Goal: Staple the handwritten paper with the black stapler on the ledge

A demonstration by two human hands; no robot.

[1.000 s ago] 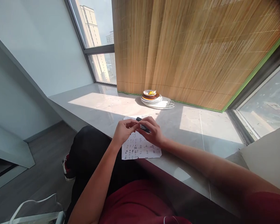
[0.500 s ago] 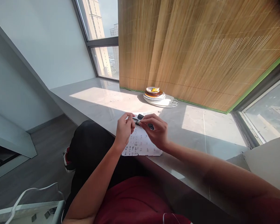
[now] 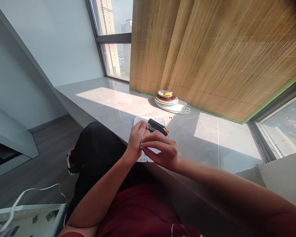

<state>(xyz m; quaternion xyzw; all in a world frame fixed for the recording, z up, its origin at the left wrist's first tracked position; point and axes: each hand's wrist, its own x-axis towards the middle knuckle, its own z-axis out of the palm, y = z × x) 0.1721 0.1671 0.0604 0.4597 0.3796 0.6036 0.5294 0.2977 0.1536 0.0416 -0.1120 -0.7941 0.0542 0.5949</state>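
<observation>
My left hand [image 3: 137, 135] is closed above a sheet of handwritten paper [image 3: 138, 119]. What its fingers hold is hidden. Close against it, my right hand [image 3: 160, 148] pinches a small dark, shiny piece [image 3: 140, 144] between thumb and fingertips, too small to name. Just beyond both hands, a black elongated object with an orange end [image 3: 158, 127] lies on the paper. Its kind is unclear. The hands cover much of the paper's middle.
A stack of plates [image 3: 166, 100] stands on the grey ledge [image 3: 101, 98] by the bamboo blind [image 3: 187, 49]. A tiny dark piece [image 3: 170, 118] lies nearby. Low on the left is a white box [image 3: 34, 217] with a white cable [image 3: 24, 194].
My right hand has moved down and left, drawing the small piece close to my left wrist. The black object behind the hands is less covered. The view has shifted slightly.
</observation>
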